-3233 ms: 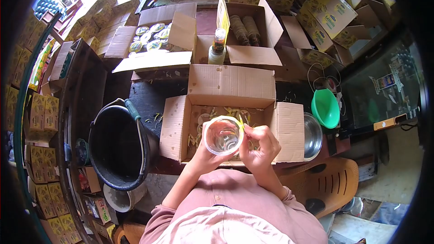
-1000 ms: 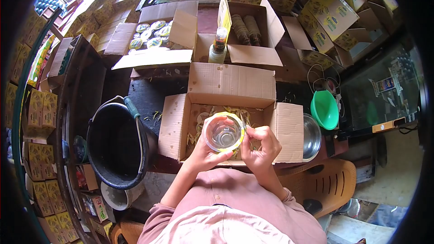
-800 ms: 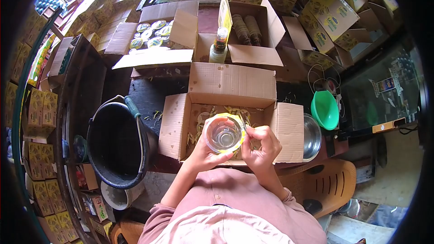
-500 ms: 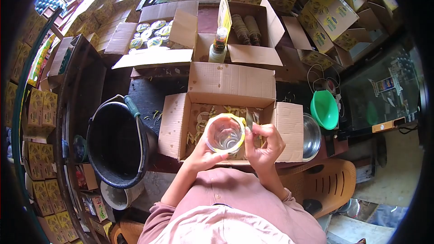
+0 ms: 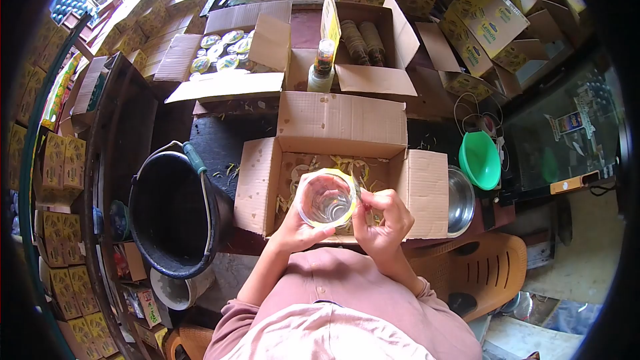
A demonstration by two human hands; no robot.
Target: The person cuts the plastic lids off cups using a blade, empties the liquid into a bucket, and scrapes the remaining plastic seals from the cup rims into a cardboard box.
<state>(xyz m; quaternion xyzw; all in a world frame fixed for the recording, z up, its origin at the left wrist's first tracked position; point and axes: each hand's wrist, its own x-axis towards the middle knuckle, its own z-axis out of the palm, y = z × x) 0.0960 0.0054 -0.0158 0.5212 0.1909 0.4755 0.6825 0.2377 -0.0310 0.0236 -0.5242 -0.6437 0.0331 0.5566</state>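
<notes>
A clear plastic cup (image 5: 331,205) with a yellow band at its rim is tilted so that I look down into it. My left hand (image 5: 294,228) is closed around its left side and lower edge. At the cup's right rim, my right hand (image 5: 385,219) pinches a thin, dark blade (image 5: 358,183), with its upper end beside the yellow band. Below both hands is an open cardboard box (image 5: 341,120), with yellowish scraps (image 5: 292,180) scattered on its bottom.
A black bucket (image 5: 175,217) stands at the left. To the right are a green bowl (image 5: 479,160) and a metal basin (image 5: 461,203). Behind are a box of lidded cups (image 5: 227,47), a bottle (image 5: 323,70) and a box with stacked cups (image 5: 363,43).
The cup and my left hand have shifted slightly left. My right hand has moved a little left and down, and the blade now sits closer against the rim.
</notes>
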